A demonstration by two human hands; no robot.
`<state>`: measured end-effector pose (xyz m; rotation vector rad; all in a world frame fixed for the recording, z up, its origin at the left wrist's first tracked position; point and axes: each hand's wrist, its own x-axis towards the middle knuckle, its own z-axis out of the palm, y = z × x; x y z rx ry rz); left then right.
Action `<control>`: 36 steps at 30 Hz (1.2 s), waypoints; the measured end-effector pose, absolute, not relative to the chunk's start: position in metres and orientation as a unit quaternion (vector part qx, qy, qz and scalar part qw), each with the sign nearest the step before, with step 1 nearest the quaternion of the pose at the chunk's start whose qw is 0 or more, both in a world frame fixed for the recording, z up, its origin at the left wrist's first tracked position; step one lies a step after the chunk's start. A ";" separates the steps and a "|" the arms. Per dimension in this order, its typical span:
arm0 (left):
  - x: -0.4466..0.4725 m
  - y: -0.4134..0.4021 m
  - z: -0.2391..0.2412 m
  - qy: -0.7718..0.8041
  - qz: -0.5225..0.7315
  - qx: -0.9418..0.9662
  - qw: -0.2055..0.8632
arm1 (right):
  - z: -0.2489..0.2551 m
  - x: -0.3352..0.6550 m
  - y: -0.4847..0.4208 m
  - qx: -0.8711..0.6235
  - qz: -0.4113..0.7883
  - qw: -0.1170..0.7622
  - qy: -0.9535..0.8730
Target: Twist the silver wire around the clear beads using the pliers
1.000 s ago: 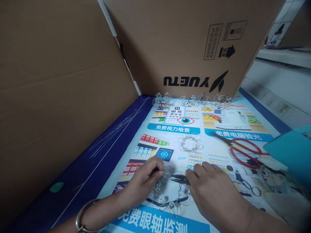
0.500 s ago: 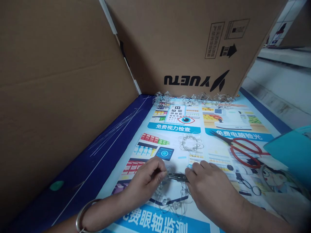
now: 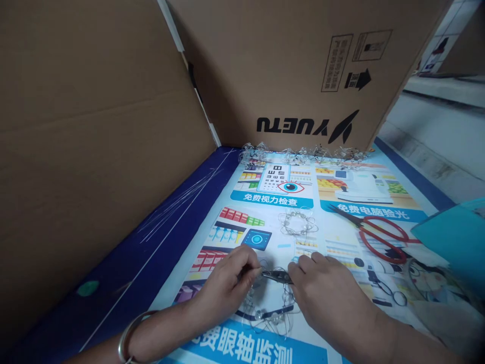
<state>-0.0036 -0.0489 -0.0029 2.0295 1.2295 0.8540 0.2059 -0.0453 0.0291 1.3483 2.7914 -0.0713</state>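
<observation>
Wire piece lies left of scissors, nearer the person. Left hand pinches its wire shut. Right hand is closed round pliers, tip at that pinch. Pliers nudged leftward since a second ago and hands barely shifted, so likely the same spot is being worked. Ring sits left of scissors.

Spread flat underneath everything: a glossy printed paper poster. At its near edge, side by side, the left hand and the right hand, with small dark metal pliers bridging the gap between them. Under and just before both hands, a tangled loop of thin wire and clear beads. Behind the hands and apart from them, a round clear-bead wire ring; to its right, red-handled steel scissors. Farther back, along the foot of a tall brown cardboard box, a row of clear bead-and-wire pieces. At far left, a leaning brown cardboard sheet, with loose thin wire strands near its base.
</observation>
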 end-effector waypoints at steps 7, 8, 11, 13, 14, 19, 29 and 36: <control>-0.001 -0.047 -0.002 0.480 0.326 0.759 0.296 | 0.037 0.216 -0.039 0.451 -0.029 0.009 0.892; -0.001 -0.047 -0.002 0.480 0.326 0.758 0.298 | 0.039 0.219 -0.038 0.453 -0.028 0.009 0.891; -0.003 -0.048 -0.002 0.474 0.325 0.759 0.307 | 0.045 0.230 -0.039 0.445 -0.019 0.009 0.895; -0.004 -0.048 -0.002 0.470 0.322 0.759 0.316 | 0.046 0.234 -0.041 0.434 -0.002 0.012 0.901; -0.004 -0.049 -0.002 0.468 0.321 0.759 0.319 | 0.046 0.235 -0.042 0.431 0.008 0.015 0.902; -0.005 -0.051 -0.001 0.457 0.310 0.770 0.319 | 0.042 0.233 -0.048 0.425 0.041 0.033 0.904; -0.003 -0.054 0.001 0.448 0.288 0.786 0.314 | 0.037 0.229 -0.049 0.407 0.072 0.037 0.910; -0.001 -0.053 -0.002 0.444 0.283 0.798 0.292 | 0.031 0.226 -0.045 0.395 0.096 0.028 0.913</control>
